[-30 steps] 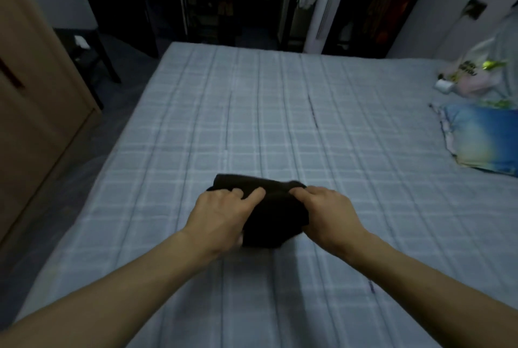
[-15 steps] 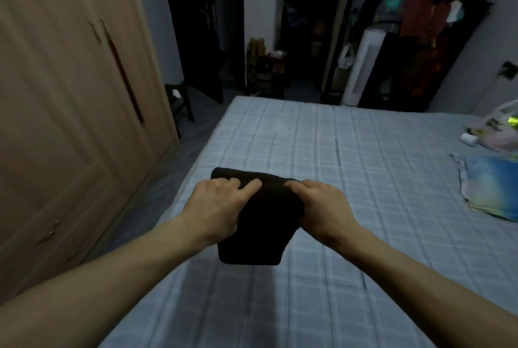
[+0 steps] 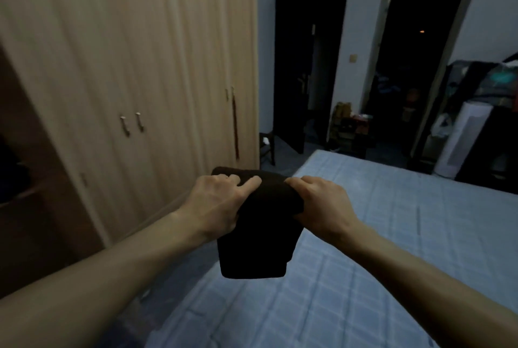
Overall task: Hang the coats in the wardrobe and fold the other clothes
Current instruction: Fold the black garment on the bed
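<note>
Head view: left hand (image 3: 217,204) and right hand (image 3: 322,204) each grip the top edge of a folded dark garment (image 3: 256,238), fingers curled over it. Garment hangs clear above the left edge of the blue checked bed (image 3: 364,249). Wardrobe (image 3: 140,67) stands to the left, pale doors closed.

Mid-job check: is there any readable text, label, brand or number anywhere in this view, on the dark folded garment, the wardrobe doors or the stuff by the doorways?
None can be read.
Dark folded garment, gripped by the left hand and right hand: no tag or print shows.
Wardrobe doors: plain, handles only.
Boxes on the floor by the doorway: any print is too small and blurred.
White appliance: no legible marking.
</note>
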{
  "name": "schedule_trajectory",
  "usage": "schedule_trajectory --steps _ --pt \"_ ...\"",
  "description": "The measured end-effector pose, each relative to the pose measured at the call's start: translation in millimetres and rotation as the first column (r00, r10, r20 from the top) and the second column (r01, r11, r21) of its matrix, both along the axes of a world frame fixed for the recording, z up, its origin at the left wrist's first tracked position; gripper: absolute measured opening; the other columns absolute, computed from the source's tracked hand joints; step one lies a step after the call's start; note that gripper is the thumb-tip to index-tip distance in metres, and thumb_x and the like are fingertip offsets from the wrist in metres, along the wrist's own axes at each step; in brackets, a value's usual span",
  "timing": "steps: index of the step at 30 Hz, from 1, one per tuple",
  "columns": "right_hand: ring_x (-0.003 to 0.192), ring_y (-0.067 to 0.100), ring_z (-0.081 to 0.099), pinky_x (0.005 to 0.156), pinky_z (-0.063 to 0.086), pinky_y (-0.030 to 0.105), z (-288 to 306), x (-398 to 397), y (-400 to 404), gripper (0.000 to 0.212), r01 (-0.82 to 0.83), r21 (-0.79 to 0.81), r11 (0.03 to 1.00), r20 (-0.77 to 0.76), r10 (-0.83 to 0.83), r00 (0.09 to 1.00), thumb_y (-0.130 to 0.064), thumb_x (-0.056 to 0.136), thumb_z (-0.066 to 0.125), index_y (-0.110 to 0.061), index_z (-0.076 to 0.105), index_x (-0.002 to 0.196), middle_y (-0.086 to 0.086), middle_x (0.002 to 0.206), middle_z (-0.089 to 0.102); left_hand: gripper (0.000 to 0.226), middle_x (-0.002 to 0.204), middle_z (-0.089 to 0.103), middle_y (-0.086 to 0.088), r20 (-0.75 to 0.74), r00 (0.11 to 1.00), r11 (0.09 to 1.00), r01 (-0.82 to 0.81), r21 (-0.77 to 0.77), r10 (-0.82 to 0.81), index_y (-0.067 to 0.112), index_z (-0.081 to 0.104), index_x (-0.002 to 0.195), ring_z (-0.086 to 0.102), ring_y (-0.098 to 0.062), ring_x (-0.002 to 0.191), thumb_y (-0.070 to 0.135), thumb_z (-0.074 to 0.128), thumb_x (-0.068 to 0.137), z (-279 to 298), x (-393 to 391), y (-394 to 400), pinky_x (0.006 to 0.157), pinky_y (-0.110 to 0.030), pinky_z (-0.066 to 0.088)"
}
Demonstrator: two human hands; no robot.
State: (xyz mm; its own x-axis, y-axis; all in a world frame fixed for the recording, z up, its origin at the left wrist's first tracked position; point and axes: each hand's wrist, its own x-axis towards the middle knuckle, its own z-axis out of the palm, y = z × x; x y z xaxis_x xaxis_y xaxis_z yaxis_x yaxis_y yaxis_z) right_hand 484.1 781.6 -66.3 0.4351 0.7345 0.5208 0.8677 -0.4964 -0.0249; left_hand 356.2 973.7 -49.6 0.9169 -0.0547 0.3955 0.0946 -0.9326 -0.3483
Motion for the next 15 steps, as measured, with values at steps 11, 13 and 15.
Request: schedule_trajectory --steps 11,13,15 --pt "0.094 0.023 0.066 0.067 0.05 0.032 2 -168 159 0.046 -0.388 -0.128 0.913 -0.029 0.388 0.921 -0.035 0.074 0.07 -0.026 0.061 0.119 -0.003 0.105 0.068 0.081 0.122 0.059 -0.002 -0.132 0.888 0.896 -0.443 0.005 0.44 0.028 0.019 0.155 0.06 -0.027 0.106 0.035 0.062 0.086 0 -236 87 0.076 -0.036 0.047" --pt "0.095 0.024 0.066 0.07 0.053 0.034 1 -219 191 0.05 -0.457 -0.166 0.874 -0.063 0.453 0.889 -0.034 0.074 0.069 -0.026 0.059 0.122 -0.003 0.109 0.068 0.081 0.121 0.058 -0.002 -0.145 0.85 0.858 -0.514 -0.008 0.507 0.029 0.018 0.155 0.06 -0.027 0.104 0.034 0.062 0.088 -2 -295 103 0.072 -0.035 0.044" --pt "0.095 0.026 0.066 0.07 0.051 0.035 -3 -268 219 0.051 -0.508 -0.185 0.841 -0.068 0.505 0.86 -0.033 0.074 0.069 -0.026 0.057 0.123 -0.001 0.11 0.068 0.08 0.122 0.056 -0.002 -0.155 0.816 0.826 -0.564 0.002 0.558 0.029 0.014 0.156 0.058 -0.026 0.105 0.033 0.06 0.09 -5 -350 117 0.069 -0.034 0.039"
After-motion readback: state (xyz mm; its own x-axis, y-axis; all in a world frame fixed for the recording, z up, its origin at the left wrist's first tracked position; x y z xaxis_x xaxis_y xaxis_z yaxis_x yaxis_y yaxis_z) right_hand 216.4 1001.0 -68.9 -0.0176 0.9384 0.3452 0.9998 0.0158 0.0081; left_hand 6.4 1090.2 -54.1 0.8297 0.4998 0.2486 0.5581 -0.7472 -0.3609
